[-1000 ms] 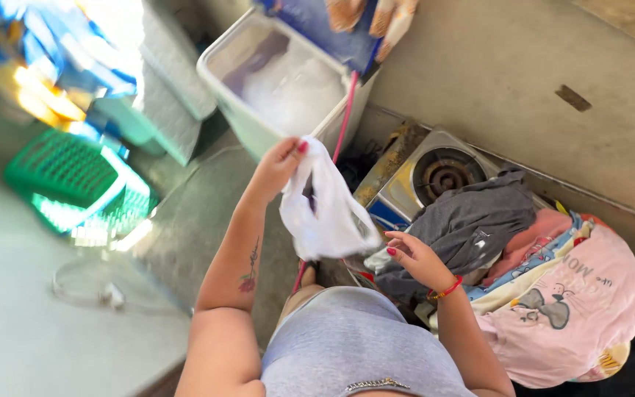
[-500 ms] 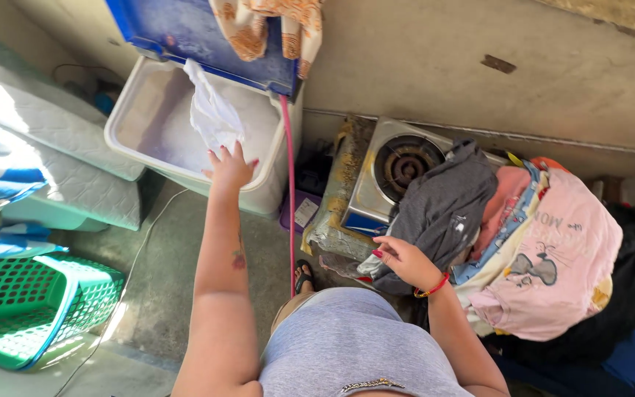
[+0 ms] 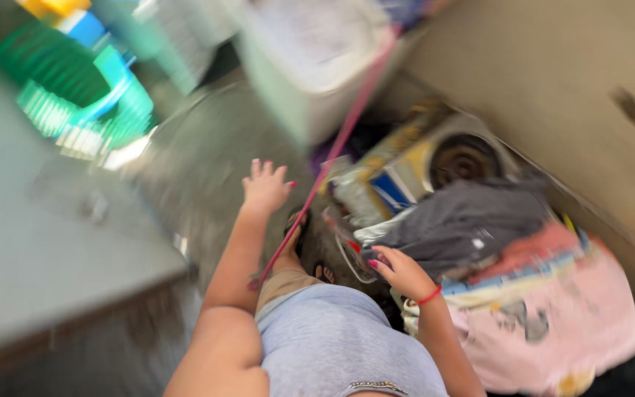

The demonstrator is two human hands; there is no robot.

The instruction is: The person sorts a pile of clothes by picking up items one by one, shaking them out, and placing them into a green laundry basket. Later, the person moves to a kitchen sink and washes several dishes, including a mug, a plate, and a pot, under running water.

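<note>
Head view. The frame is motion-blurred; fine detail cannot be read.

Landmark: the gas stove (image 3: 458, 158), a single-burner metal unit set against the wall (image 3: 553, 81).

Left hand (image 3: 264, 187): raised over the bare concrete floor (image 3: 207, 162), well to the left of the gas stove. The fingers are spread apart and the hand holds nothing. A pink hose (image 3: 332, 154) runs diagonally just beside this hand, between it and the gas stove, from the white tub down toward the person's body.

Right hand (image 3: 400, 270): positioned below the gas stove, at the near edge of the clothes pile. The fingers are loosely curled and lie at the edge of the grey garment (image 3: 464, 220); whether they pinch the cloth or only touch it cannot be told. A red band sits on the wrist.

Grey garment: draped over the lower right part of the gas stove, on top of the pile.

Pink cloth (image 3: 553, 323): lies below and to the right of the gas stove, beneath the grey garment, with striped fabric between the two.

White tub (image 3: 310, 59): above and to the left of the gas stove.

Green basket (image 3: 75, 88): far left of the gas stove, on the floor, well apart from both hands.
</note>
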